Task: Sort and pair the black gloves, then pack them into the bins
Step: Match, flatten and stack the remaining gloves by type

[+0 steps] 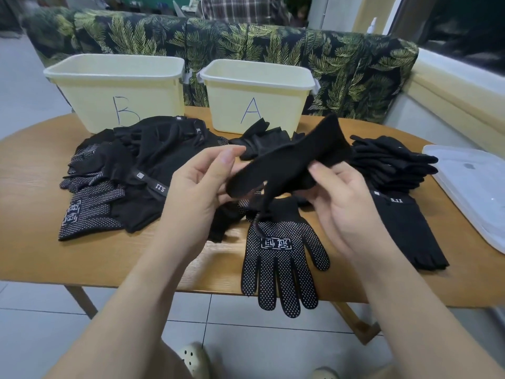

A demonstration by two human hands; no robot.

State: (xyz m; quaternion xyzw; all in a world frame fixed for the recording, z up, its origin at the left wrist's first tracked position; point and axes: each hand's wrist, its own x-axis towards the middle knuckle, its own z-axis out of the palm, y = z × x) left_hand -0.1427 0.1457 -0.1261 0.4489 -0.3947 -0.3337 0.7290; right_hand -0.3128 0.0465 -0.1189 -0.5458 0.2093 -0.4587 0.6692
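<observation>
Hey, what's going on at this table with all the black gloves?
A person is sorting black gloves. Both the left hand and right hand hold one plain black glove above the wooden table. A dotted glove lies flat at the near edge, with more gloves piled left and stacked right. Bin B and bin A stand behind; their insides are not visible.

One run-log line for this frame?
phase: sorting | both hands hold plain glove | dotted glove at table edge | bins A, B: contents unseen
</observation>
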